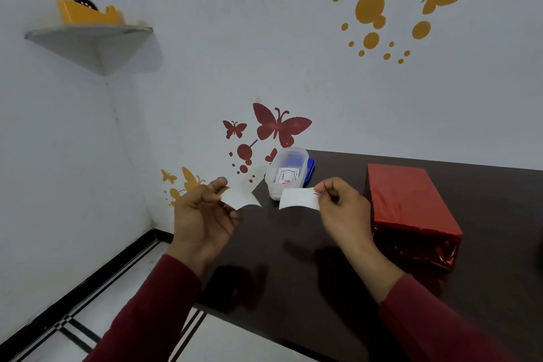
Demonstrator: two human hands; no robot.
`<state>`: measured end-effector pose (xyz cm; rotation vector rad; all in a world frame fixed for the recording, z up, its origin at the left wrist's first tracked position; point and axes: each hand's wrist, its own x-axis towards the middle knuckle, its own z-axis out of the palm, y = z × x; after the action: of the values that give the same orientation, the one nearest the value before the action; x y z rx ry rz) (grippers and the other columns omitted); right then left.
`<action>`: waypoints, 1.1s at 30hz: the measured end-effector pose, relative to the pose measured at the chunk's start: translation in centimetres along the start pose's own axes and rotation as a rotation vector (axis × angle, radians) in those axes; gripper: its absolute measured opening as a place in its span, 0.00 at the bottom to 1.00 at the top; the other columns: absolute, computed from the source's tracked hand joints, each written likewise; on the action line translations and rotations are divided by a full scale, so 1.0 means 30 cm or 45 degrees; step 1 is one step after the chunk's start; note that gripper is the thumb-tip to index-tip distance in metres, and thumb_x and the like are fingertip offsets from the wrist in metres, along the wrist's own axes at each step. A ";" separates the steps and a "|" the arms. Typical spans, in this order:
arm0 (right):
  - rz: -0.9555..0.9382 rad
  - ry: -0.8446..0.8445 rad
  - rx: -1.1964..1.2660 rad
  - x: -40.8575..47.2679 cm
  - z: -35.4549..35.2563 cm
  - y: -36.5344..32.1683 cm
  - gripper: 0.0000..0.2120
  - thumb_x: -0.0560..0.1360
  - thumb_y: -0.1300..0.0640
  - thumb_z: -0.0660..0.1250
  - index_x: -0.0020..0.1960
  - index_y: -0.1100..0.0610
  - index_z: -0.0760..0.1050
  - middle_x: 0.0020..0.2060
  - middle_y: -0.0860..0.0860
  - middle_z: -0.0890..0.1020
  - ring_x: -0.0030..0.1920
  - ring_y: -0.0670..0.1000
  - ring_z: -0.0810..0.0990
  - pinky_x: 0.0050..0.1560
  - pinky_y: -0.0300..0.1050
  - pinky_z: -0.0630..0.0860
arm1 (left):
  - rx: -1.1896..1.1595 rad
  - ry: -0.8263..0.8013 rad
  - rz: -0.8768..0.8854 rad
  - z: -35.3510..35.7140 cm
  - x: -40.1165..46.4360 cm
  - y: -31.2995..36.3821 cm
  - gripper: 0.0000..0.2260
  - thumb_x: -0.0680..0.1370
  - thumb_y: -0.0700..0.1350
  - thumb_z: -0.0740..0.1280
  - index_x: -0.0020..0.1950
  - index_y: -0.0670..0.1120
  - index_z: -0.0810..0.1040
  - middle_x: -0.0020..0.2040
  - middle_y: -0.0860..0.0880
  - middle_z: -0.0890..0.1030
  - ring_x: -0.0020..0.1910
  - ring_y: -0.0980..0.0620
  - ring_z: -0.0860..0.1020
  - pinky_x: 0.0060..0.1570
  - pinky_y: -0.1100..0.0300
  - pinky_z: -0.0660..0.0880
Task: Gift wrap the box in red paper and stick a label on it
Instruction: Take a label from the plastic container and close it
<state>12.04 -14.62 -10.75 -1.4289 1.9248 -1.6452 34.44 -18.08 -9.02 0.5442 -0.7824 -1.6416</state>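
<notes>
The box wrapped in shiny red paper [410, 209] stands on the dark table [293, 258] at the right. My left hand [202, 214] pinches a curled white paper piece [239, 198] above the table's left corner. My right hand [343, 209] pinches a second white piece [298, 198] by its right edge, just left of the red box. The two pieces are apart, with a gap between them. Which piece is the label and which its backing I cannot tell.
A clear plastic container [286, 173] with a blue lid under it holds more labels at the table's far left corner. A yellow tape dispenser [88, 12] sits on a corner wall shelf [88, 38]. Tiled floor lies left of the table.
</notes>
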 end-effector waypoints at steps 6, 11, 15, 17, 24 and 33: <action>-0.084 -0.415 -0.777 -0.041 -0.017 -0.051 0.24 0.78 0.67 0.63 0.71 0.53 0.76 0.76 0.55 0.70 0.74 0.56 0.71 0.70 0.46 0.68 | 0.346 0.046 0.072 0.060 -0.058 0.007 0.06 0.78 0.37 0.61 0.48 0.43 0.78 0.40 0.46 0.77 0.34 0.51 0.76 0.29 0.60 0.74; -0.123 -0.368 -0.186 -0.069 -0.143 -0.202 0.25 0.75 0.64 0.66 0.71 0.51 0.76 0.66 0.47 0.81 0.61 0.46 0.80 0.63 0.40 0.74 | 0.669 -0.059 0.120 0.234 -0.057 -0.012 0.02 0.75 0.39 0.65 0.44 0.44 0.76 0.36 0.49 0.77 0.32 0.54 0.79 0.32 0.59 0.74; -0.063 -0.441 -0.080 -0.061 -0.241 -0.271 0.16 0.74 0.51 0.75 0.61 0.49 0.81 0.51 0.43 0.86 0.53 0.43 0.85 0.54 0.35 0.78 | 0.802 -0.293 0.080 0.387 -0.055 -0.028 0.04 0.73 0.43 0.67 0.47 0.45 0.78 0.35 0.50 0.78 0.39 0.51 0.78 0.37 0.58 0.74; -0.095 -0.194 -0.087 -0.035 -0.273 -0.270 0.05 0.77 0.54 0.72 0.52 0.50 0.84 0.44 0.46 0.88 0.48 0.46 0.86 0.51 0.36 0.81 | 0.796 -0.310 0.067 0.443 -0.043 -0.030 0.02 0.79 0.41 0.67 0.50 0.45 0.79 0.35 0.51 0.80 0.39 0.53 0.78 0.37 0.59 0.71; 0.415 -0.089 0.751 0.066 -0.427 -0.198 0.05 0.81 0.64 0.68 0.56 0.62 0.81 0.50 0.58 0.88 0.49 0.55 0.88 0.49 0.47 0.85 | 0.929 -0.175 -0.042 0.507 0.064 -0.141 0.18 0.75 0.54 0.76 0.59 0.46 0.78 0.52 0.51 0.81 0.47 0.54 0.78 0.42 0.58 0.74; 0.510 0.155 0.515 0.173 -0.549 -0.077 0.04 0.76 0.62 0.75 0.49 0.60 0.82 0.46 0.59 0.87 0.44 0.56 0.89 0.41 0.47 0.84 | 0.754 -0.173 -0.114 0.634 0.184 -0.292 0.05 0.74 0.41 0.79 0.44 0.43 0.84 0.37 0.45 0.83 0.33 0.53 0.79 0.32 0.62 0.75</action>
<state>-0.93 -8.09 -1.12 -0.7523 1.6647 -1.8107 13.83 -18.81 -2.49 0.8957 -1.3777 -1.5286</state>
